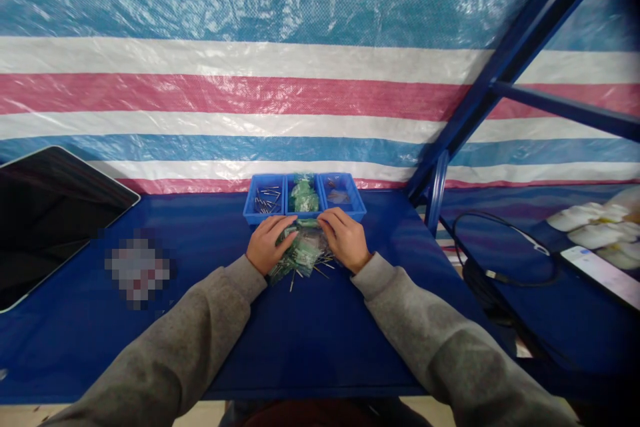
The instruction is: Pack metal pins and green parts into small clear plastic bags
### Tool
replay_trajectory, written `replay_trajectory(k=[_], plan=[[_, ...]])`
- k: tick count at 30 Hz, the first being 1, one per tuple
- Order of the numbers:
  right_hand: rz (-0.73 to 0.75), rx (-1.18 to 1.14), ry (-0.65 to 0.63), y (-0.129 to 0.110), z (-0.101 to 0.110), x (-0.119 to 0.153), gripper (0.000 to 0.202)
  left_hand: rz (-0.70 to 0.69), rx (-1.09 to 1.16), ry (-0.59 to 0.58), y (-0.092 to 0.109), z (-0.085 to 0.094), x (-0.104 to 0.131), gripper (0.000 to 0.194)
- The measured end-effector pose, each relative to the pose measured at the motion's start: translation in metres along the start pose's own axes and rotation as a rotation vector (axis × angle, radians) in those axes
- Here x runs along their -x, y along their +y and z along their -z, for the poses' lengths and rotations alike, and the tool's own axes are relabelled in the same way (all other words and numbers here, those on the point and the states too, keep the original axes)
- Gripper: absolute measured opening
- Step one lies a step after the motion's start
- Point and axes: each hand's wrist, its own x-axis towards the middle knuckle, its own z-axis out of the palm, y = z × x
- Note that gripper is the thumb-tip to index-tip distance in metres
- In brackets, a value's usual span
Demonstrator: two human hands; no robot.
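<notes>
Both my hands bent over a pile of green packets (306,254) and thin metal pins (292,281).
My left hand (271,245) and right hand (347,238) curl in at either end of a green strip (307,222); I cannot tell whether my fingertips pinch it. The pile lies between them on the blue table (310,340), just on the near side of three blue bins (263,219).

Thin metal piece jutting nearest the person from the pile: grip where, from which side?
Pinch the thin metal piece at its near end, probably from the person's side: that end juts out over the table, clear of the pile between left hand and right hand.
</notes>
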Motion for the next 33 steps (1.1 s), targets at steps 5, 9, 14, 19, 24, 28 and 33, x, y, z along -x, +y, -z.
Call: replay_trajectory(k=[5, 9, 14, 19, 24, 28, 33], plan=[[-0.022, -0.154, 0.054, -0.016, 0.008, 0.0, 0.02, 0.053, 0.135, 0.031, 0.007, 0.001, -0.004, 0.03], [-0.056, -0.266, 0.038, -0.02, 0.006, 0.003, 0.019, 0.101, 0.146, 0.029, 0.008, 0.0, -0.004, 0.018], [-0.12, -0.385, -0.044, -0.017, -0.002, 0.01, 0.04, 0.199, 0.278, 0.055, 0.008, 0.0, -0.002, 0.018], [-0.098, -0.388, -0.021, -0.016, -0.004, 0.014, 0.038, 0.235, 0.408, 0.032, 0.008, -0.001, 0.002, 0.045], [-0.031, -0.327, -0.005, -0.016, -0.004, 0.016, 0.028, 0.193, 0.353, 0.061, 0.007, -0.002, 0.005, 0.044], [-0.071, -0.331, 0.016, -0.015, -0.004, 0.017, 0.027, 0.131, 0.251, 0.109, 0.007, -0.002, 0.007, 0.031], [-0.07, -0.316, 0.018, -0.015, -0.002, 0.016, 0.025, 0.083, 0.206, 0.151, 0.008, -0.004, 0.007, 0.02]])
